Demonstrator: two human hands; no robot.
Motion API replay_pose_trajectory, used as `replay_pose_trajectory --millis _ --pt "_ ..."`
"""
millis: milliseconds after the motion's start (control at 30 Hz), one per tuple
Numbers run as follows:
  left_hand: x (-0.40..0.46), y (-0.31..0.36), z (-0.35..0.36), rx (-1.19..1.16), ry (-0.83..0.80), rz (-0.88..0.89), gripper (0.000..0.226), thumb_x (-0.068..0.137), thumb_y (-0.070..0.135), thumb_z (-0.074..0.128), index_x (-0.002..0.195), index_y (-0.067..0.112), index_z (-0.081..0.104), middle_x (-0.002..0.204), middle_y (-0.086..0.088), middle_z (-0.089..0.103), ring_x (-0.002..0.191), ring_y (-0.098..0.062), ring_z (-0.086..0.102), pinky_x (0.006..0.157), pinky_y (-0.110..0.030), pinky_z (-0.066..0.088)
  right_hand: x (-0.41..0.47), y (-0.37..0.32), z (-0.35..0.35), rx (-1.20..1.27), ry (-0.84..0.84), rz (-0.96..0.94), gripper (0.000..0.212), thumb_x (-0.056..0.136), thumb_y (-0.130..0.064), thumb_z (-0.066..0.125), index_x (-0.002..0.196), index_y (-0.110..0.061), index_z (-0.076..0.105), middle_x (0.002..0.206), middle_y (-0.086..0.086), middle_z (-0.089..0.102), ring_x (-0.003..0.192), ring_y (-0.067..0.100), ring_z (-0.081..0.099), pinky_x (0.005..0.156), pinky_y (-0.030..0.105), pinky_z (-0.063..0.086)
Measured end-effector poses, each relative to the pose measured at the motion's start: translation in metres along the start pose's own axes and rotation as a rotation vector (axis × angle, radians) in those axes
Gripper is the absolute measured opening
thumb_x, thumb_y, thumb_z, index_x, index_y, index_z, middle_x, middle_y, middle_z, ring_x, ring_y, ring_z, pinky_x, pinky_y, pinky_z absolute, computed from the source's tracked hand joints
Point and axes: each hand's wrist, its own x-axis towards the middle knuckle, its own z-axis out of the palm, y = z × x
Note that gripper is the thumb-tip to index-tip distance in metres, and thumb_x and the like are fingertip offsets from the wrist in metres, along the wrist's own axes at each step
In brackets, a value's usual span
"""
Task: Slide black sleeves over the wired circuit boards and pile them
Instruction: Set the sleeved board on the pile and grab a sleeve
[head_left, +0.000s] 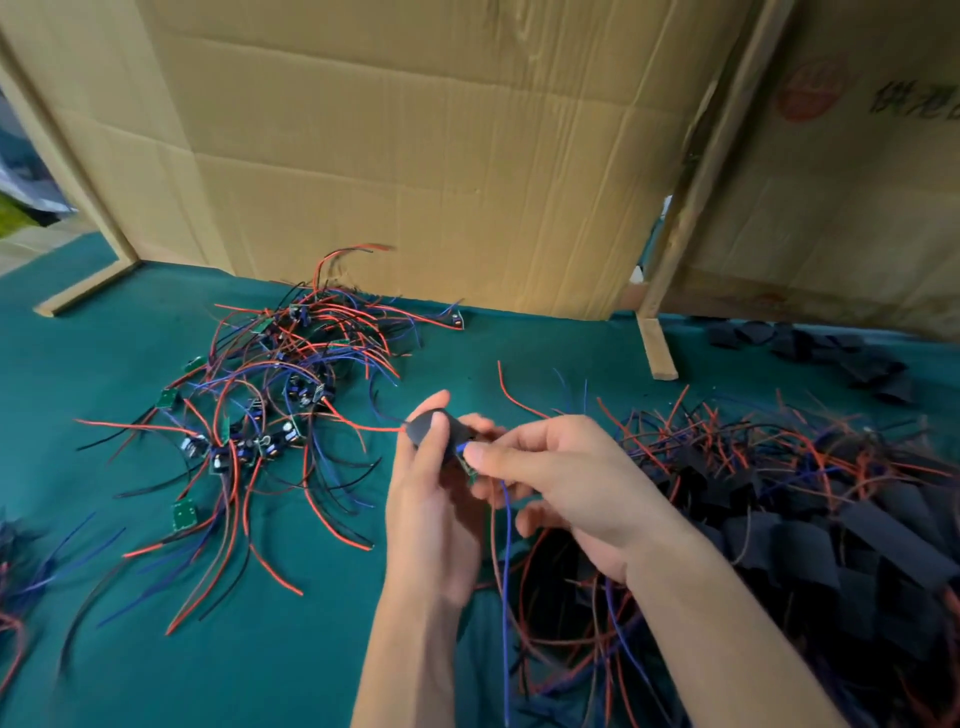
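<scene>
A black sleeve (441, 427) was gripped in the curled fingers of the left hand (434, 499) above the green tabletop (156, 649). A wired circuit board (467, 466), partly inside the sleeve, was pinched by the right hand (566, 478). Unsleeved boards (270, 395) lay left, sleeved ones (789, 530) right.

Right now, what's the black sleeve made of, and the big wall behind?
The sleeve in the left hand looks like thin, matte rubbery plastic or fabric: it bulges softly. I can't tell which. The wall is brown cardboard, dull and creased with fold lines.
</scene>
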Motion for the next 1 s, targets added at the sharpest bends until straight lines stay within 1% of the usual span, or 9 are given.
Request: replay_pose_trajectory --millis 100,233,433,533,633,733,800,867,1000 --pt "0.002 -0.001 0.001 0.066 0.086 0.035 0.032 0.085 0.038 0.061 0.114 0.023 0.061 0.079 -0.005 0.058 0.068 -0.019 0.049 0.061 -0.035 0.032 0.001 0.001 -0.002 0.014 -0.059 -0.002 0.014 0.09 -0.021 0.076 0.08 -0.013 0.071 0.073 0.004 0.072 0.063 0.01 0.061 0.05 0.018 0.042" --pt "0.002 0.0 -0.001 0.033 0.125 0.064 0.026 0.083 0.04 0.063 0.104 0.024 0.06 0.079 -0.001 0.062 0.071 -0.016 0.06 0.066 -0.034 0.039 0.001 0.005 0.004 -0.035 -0.092 -0.033 0.011 0.091 -0.018 0.075 0.084 -0.01 0.071 0.072 0.001 0.07 0.066 0.011 0.06 0.051 0.019 0.044" --pt "0.002 0.0 0.0 -0.007 0.137 0.018 0.042 0.092 0.062 0.043 0.101 0.024 0.059 0.071 -0.001 0.056 0.074 -0.019 0.061 0.072 -0.038 0.043 0.005 0.011 0.008 0.009 -0.043 -0.026 0.014 0.091 -0.02 0.076 0.08 -0.014 0.07 0.075 0.002 0.069 0.062 0.01 0.061 0.05 0.021 0.044" --pt "0.004 0.001 0.0 -0.01 0.152 0.002 0.046 0.096 0.065 0.036 0.102 0.025 0.059 0.072 -0.002 0.057 0.067 -0.019 0.06 0.061 -0.031 0.047 0.007 0.014 0.013 -0.003 0.019 -0.072 0.016 0.091 -0.022 0.077 0.079 -0.014 0.071 0.075 0.004 0.07 0.062 0.011 0.06 0.05 0.021 0.044" --pt "0.005 0.001 0.0 0.021 0.196 -0.002 0.048 0.097 0.063 0.037 0.104 0.022 0.06 0.074 -0.003 0.06 0.063 -0.02 0.059 0.051 -0.029 0.049 0.008 0.017 0.015 -0.217 0.171 -0.259 0.018 0.087 -0.03 0.079 0.078 -0.014 0.076 0.068 -0.001 0.074 0.056 0.005 0.061 0.052 0.022 0.048" --pt "0.005 -0.001 -0.001 0.024 0.232 0.01 0.05 0.098 0.061 0.039 0.105 0.019 0.063 0.075 -0.004 0.062 0.071 -0.021 0.06 0.07 -0.036 0.051 0.01 0.019 0.012 -0.448 0.271 -0.396 0.022 0.083 -0.04 0.08 0.077 -0.019 0.078 0.064 -0.007 0.072 0.055 0.001 0.062 0.059 0.023 0.051" --pt "0.004 -0.001 -0.001 0.048 0.234 0.005 0.05 0.098 0.062 0.039 0.105 0.018 0.062 0.074 -0.003 0.061 0.063 -0.019 0.059 0.057 -0.029 0.05 0.011 0.019 0.01 -0.367 0.226 -0.345 0.024 0.084 -0.038 0.08 0.075 -0.016 0.077 0.063 -0.001 0.073 0.054 0.007 0.062 0.056 0.029 0.053" --pt "0.004 -0.002 0.0 0.074 0.24 -0.003 0.051 0.097 0.063 0.04 0.105 0.017 0.062 0.07 -0.003 0.059 0.049 -0.017 0.053 0.043 -0.025 0.044 0.012 0.02 0.008 -0.25 0.152 -0.272 0.026 0.087 -0.033 0.079 0.073 -0.012 0.075 0.063 0.004 0.073 0.052 0.01 0.061 0.049 0.027 0.049" --pt "0.004 -0.003 0.001 0.138 0.243 -0.007 0.055 0.093 0.066 0.042 0.105 0.016 0.062 0.069 -0.003 0.058 0.042 -0.018 0.046 0.039 -0.024 0.038 0.01 0.019 0.006 -0.156 0.071 -0.216 0.027 0.091 -0.025 0.077 0.069 -0.01 0.073 0.057 0.0 0.068 0.049 0.009 0.057 0.044 0.02 0.043"
